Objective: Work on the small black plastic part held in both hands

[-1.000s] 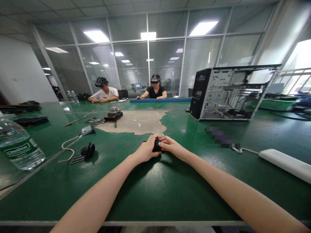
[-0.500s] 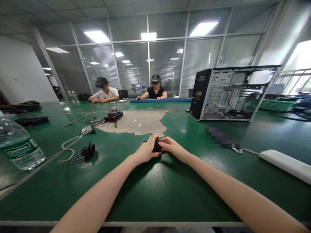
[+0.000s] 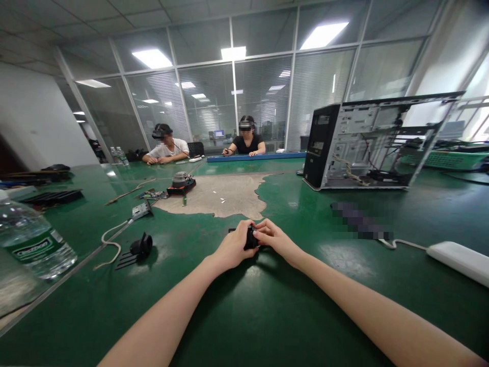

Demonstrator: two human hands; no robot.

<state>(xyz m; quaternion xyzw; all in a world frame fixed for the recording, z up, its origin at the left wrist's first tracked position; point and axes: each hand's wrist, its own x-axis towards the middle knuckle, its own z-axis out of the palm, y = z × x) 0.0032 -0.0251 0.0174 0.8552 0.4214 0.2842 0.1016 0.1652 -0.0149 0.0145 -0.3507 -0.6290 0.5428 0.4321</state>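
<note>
Left hand (image 3: 236,248): curled around the black part from its left, thumb along the near side, smooth bare skin against dark material.
Right hand (image 3: 278,240): narrow, thumb and bent fingertips pinching the right side of the same part.
Black part (image 3: 250,239): between both hands, just above or on the table near its front middle; compact and dark, its full outline hidden by fingers.
Table (image 3: 237,311): glossy green surface, scuffed and reflecting the ceiling lights.
Bare patch (image 3: 239,191): matte tan, with a ragged, torn-looking edge, beyond the hands.
Finned piece (image 3: 141,247): black, a rounded collar joined to flat parallel slats, left of the hands.
Bracket (image 3: 141,210): dull grey metal, boxy, beside a pale, bent cord (image 3: 110,246).
Bottle (image 3: 44,250): clear, ribbed plastic with a green label, at far left.
Computer case (image 3: 367,145): open-sided box, black front, bare grey metal frame, loose wires within.
Power strip (image 3: 462,259): long, white, smooth and rounded, at the right.
People (image 3: 248,144): two, seated across the table.
</note>
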